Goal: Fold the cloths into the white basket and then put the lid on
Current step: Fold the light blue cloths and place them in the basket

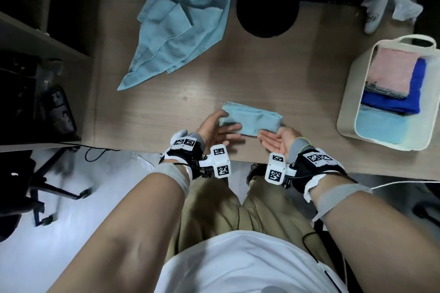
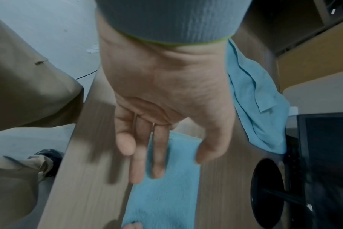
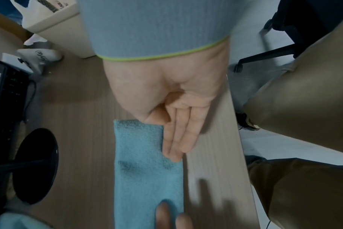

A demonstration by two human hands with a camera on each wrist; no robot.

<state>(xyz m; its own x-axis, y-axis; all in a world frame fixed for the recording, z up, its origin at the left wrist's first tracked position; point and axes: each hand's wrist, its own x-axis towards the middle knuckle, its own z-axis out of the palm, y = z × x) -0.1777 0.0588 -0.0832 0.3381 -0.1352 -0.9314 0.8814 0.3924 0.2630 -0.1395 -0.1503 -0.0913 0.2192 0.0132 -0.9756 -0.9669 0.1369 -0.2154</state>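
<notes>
A folded light-blue cloth (image 1: 254, 119) lies as a narrow strip near the desk's front edge. My left hand (image 1: 229, 123) is at its left end, thumb on the far corner and straight fingers along the near side; in the left wrist view the left hand (image 2: 166, 161) hovers spread over the cloth (image 2: 162, 201). My right hand (image 1: 269, 139) is palm-up at the right end. In the right wrist view the right hand (image 3: 174, 139) has straight fingers lying against the cloth's (image 3: 145, 178) near edge. The white basket (image 1: 350, 102) stands at right, holding pink, dark-blue and light-blue folded cloths.
A heap of unfolded light-blue cloths (image 1: 181, 28) lies at the back left of the wooden desk (image 1: 166, 107). A black round monitor base (image 1: 267, 16) stands behind the middle. A white device (image 1: 376, 7) and crumpled paper sit at the back right.
</notes>
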